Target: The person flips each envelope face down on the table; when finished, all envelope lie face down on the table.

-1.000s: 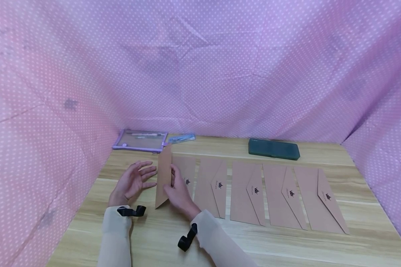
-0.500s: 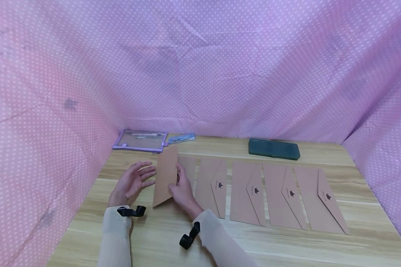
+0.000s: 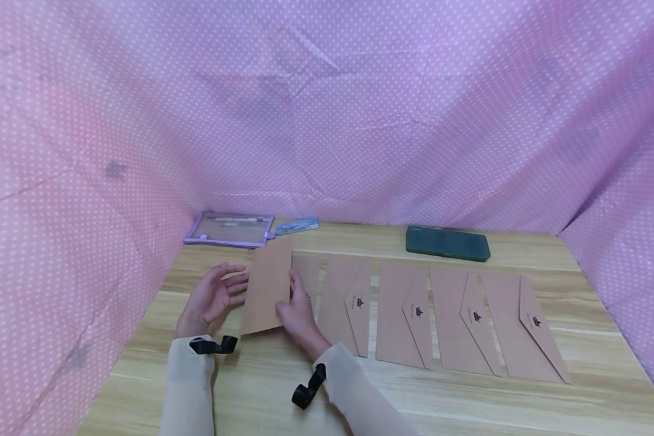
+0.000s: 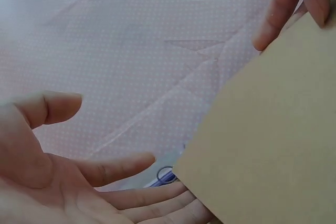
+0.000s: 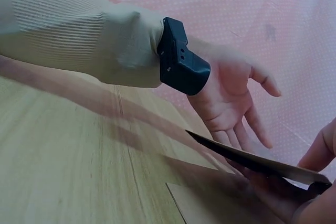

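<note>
My right hand [image 3: 301, 315] pinches a brown paper envelope [image 3: 267, 287] by its right edge, thumb on the near face and fingers behind. The envelope is tilted above the table, its plain side showing. My left hand [image 3: 212, 300] is open at its left edge, palm turned toward it; in the left wrist view the fingertips [image 4: 178, 213] reach the envelope's corner. Beneath the held envelope, another envelope [image 3: 307, 272] lies partly hidden. To its right, several more lie in a row, such as one envelope [image 3: 392, 315] with a pointed flap and a black crown print.
Along the back of the wooden table [image 3: 240, 393] lie a purple-edged zip pouch [image 3: 196, 233] with pens inside, a small blue clear packet [image 3: 297, 226] and a dark green case [image 3: 447, 243]. A pink dotted cloth [image 3: 327, 121] hangs behind and at the sides.
The held envelope has turned from nearly edge-on to showing its broad plain face, its left edge swinging leftward. My right hand has shifted slightly right; the left hand has barely moved.
</note>
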Tool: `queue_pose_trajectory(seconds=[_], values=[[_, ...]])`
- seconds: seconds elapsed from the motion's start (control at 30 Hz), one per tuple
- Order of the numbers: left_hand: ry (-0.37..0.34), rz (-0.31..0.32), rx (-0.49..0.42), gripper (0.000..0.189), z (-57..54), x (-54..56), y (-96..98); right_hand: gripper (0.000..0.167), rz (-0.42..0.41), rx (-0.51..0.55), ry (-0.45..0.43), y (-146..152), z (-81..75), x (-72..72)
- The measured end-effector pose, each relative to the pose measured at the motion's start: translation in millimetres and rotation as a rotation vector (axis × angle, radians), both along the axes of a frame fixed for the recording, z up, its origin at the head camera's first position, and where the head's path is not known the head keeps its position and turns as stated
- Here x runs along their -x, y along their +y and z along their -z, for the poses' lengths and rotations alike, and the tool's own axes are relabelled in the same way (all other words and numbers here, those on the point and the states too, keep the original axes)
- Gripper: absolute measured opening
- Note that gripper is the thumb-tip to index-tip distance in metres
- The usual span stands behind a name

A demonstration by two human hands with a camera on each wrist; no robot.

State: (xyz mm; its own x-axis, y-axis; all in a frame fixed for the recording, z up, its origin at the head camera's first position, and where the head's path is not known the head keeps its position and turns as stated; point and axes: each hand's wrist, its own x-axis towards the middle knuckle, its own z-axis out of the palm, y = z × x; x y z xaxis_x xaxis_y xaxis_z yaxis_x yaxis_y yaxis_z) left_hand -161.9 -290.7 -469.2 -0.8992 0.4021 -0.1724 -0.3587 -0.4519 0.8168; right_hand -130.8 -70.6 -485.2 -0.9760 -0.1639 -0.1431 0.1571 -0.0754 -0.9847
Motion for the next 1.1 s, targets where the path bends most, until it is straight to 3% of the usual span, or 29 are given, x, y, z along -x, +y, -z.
queue_pose_trajectory(seconds=[0.3, 0.47, 0.6, 0.9, 1.1], values=[[0.086, -0.035, 0.119, 0.043, -8.6, -6.6, -3.7, 0.086, -0.057, -0.096, 0.017, -0.3, -1.0, -5.9], [0.088, -0.100, 0.278, 0.039, -13.6, -9.7, -5.4, 0.080, -0.096, -0.114, 0.038, -1.2, -3.8, -8.4], [0.072, -0.130, 0.351, 0.035, -16.6, -12.1, -5.9, 0.073, -0.113, -0.101, 0.050, -2.0, -4.4, -8.7], [0.084, -0.139, 0.352, 0.034, -19.4, -16.4, -12.7, 0.069, -0.122, -0.180, 0.043, -2.9, -6.9, -8.0], [0.103, -0.108, 0.340, 0.036, -18.3, -18.5, -21.8, 0.070, -0.136, -0.149, 0.059, -6.9, -6.7, -8.5]])
